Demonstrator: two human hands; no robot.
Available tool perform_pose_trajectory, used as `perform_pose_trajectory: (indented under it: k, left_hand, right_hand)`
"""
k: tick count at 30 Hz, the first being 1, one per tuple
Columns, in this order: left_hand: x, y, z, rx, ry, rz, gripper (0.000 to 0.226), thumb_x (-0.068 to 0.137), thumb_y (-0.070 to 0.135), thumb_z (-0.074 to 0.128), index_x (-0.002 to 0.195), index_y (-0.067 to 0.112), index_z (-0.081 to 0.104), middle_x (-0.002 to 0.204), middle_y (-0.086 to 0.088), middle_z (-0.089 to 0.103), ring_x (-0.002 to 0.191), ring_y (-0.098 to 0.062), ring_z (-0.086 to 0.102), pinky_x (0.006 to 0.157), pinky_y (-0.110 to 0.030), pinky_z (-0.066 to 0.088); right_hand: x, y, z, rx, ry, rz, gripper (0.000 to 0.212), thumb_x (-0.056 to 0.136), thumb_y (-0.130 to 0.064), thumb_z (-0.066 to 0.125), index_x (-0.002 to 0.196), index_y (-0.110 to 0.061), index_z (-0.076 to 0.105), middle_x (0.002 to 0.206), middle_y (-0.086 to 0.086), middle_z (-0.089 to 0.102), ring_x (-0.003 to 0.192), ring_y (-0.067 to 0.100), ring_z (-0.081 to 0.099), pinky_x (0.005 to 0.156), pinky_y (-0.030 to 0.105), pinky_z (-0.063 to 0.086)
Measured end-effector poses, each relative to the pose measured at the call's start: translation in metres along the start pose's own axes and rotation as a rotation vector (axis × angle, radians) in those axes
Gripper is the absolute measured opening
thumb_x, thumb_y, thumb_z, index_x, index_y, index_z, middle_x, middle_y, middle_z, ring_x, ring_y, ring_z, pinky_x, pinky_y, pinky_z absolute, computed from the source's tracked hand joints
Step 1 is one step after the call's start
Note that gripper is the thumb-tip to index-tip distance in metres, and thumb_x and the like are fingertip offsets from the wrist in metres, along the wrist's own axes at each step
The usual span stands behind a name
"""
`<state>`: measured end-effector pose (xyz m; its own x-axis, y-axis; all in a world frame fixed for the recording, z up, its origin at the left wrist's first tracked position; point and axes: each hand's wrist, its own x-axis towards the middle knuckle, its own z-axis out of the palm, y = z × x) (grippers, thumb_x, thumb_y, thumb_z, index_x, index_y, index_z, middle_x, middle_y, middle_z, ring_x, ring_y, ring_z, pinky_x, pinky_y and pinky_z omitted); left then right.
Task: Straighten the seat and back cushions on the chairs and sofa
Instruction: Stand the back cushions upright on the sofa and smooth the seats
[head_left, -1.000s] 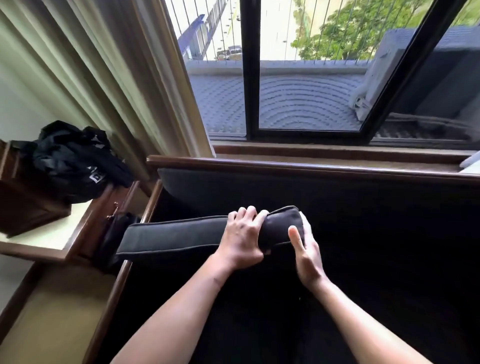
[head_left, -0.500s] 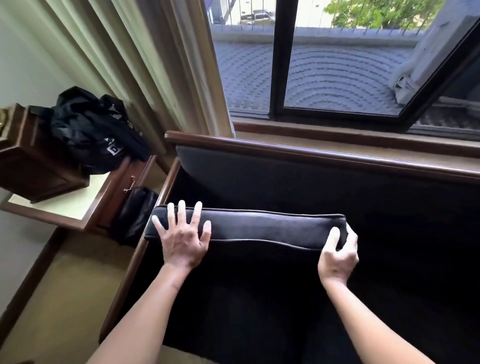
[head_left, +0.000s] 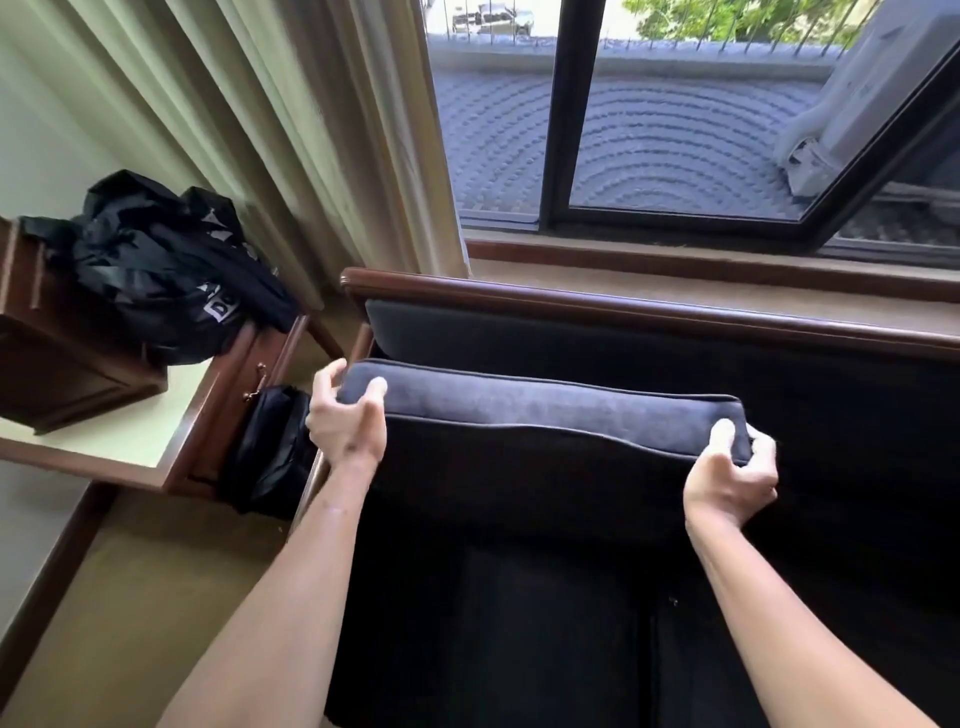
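Observation:
A dark blue back cushion (head_left: 545, 410) with piped edges stands on its long edge across the sofa's left half, its top face turned to me. My left hand (head_left: 345, 415) grips its upper left corner, thumb on top. My right hand (head_left: 732, 475) grips its upper right corner from below. The sofa (head_left: 623, 317) has a dark wooden top rail and a dark padded back behind the cushion. The dark seat (head_left: 545, 623) lies below, in shadow.
A wooden side table (head_left: 130, 447) stands left of the sofa, with a black bag (head_left: 166, 270) on it and a small dark pouch (head_left: 270, 447) hanging against its drawer. Curtains (head_left: 260, 130) and a window (head_left: 649, 130) lie behind the sofa.
My hands have spread from the cushion's right end to its two corners. The cushion now sits higher and squarer across the sofa. My left hand went from flat on it to gripping.

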<state>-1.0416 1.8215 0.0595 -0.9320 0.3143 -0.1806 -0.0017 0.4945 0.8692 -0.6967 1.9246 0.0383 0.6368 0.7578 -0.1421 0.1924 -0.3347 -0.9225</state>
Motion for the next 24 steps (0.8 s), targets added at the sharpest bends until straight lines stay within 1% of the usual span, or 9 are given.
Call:
perform_pose_trajectory:
  k: [2,4,8,11,13,16,19,21,24]
  left_hand:
    - [0.02,0.016,0.006,0.014,-0.039,0.015,0.057,0.076,0.033,0.075,0.133,0.031,0.068,0.12,-0.005,0.075,0.109,-0.027,0.069,0.1,-0.034,0.049]
    - [0.038,0.028,0.014,0.034,-0.054,0.047,0.057,0.075,0.031,0.074,0.132,0.032,0.07,0.123,-0.004,0.074,0.113,-0.026,0.068,0.101,-0.032,0.048]
    - [0.07,0.034,0.031,0.097,-0.084,0.082,0.054,0.081,0.028,0.077,0.134,0.028,0.072,0.139,-0.001,0.069,0.129,-0.024,0.062,0.11,-0.031,0.043]
    - [0.087,0.023,0.046,0.117,-0.17,0.117,0.057,0.084,0.029,0.08,0.139,0.025,0.069,0.142,-0.001,0.067,0.132,-0.022,0.06,0.114,-0.031,0.042]
    - [0.101,0.016,0.06,0.143,-0.24,0.175,0.058,0.088,0.03,0.08,0.144,0.023,0.066,0.144,-0.003,0.062,0.133,-0.021,0.058,0.115,-0.028,0.04]
    - [0.118,0.007,0.08,0.208,-0.318,0.263,0.053,0.097,0.031,0.074,0.147,0.021,0.062,0.132,-0.007,0.047,0.123,-0.024,0.057,0.111,-0.022,0.036]
    - [0.128,-0.01,0.09,0.307,-0.314,0.392,0.047,0.102,0.035,0.066,0.146,0.02,0.061,0.129,-0.015,0.043,0.12,-0.036,0.056,0.116,-0.038,0.041]
    - [0.129,-0.016,0.093,0.412,-0.279,0.435,0.047,0.106,0.04,0.058,0.148,0.019,0.059,0.136,-0.024,0.043,0.124,-0.046,0.051,0.118,-0.048,0.038]
    - [0.116,-0.012,0.091,0.613,-0.185,0.466,0.052,0.11,0.045,0.04,0.152,0.02,0.055,0.148,-0.027,0.041,0.131,-0.054,0.042,0.119,-0.062,0.029]
  right_hand:
    - [0.001,-0.005,0.012,0.009,0.023,0.006,0.029,0.091,-0.033,0.057,0.109,-0.014,0.069,0.083,-0.002,0.065,0.08,0.018,0.058,0.061,0.006,0.034]
    - [0.002,-0.011,0.029,0.01,0.033,0.0,0.028,0.091,-0.032,0.056,0.109,-0.014,0.069,0.085,-0.001,0.066,0.081,0.019,0.057,0.063,0.012,0.034]
    - [0.014,-0.024,0.071,-0.035,0.012,-0.041,0.031,0.092,-0.034,0.056,0.113,-0.016,0.069,0.094,0.0,0.069,0.086,0.019,0.059,0.076,0.02,0.037]
    - [0.029,-0.025,0.099,-0.147,-0.05,-0.087,0.034,0.091,-0.037,0.053,0.115,-0.017,0.065,0.099,0.004,0.071,0.095,0.03,0.063,0.087,0.032,0.045]
    - [0.037,-0.017,0.111,-0.23,-0.075,-0.131,0.037,0.09,-0.04,0.049,0.115,-0.015,0.06,0.107,0.012,0.07,0.103,0.038,0.063,0.091,0.039,0.045]
    - [0.043,-0.008,0.118,-0.318,-0.088,-0.17,0.036,0.096,-0.036,0.047,0.117,-0.008,0.053,0.119,0.022,0.061,0.107,0.043,0.058,0.091,0.044,0.044]
    - [0.046,-0.006,0.122,-0.343,-0.133,-0.181,0.037,0.102,-0.035,0.044,0.12,-0.003,0.045,0.127,0.025,0.052,0.108,0.045,0.056,0.09,0.047,0.043]
    - [0.049,-0.009,0.122,-0.366,-0.189,-0.162,0.038,0.104,-0.034,0.042,0.123,-0.001,0.042,0.131,0.026,0.046,0.111,0.045,0.054,0.091,0.047,0.042]
    - [0.056,-0.013,0.11,-0.402,-0.299,-0.15,0.043,0.106,-0.038,0.04,0.13,-0.002,0.039,0.135,0.027,0.043,0.115,0.044,0.051,0.093,0.043,0.039]
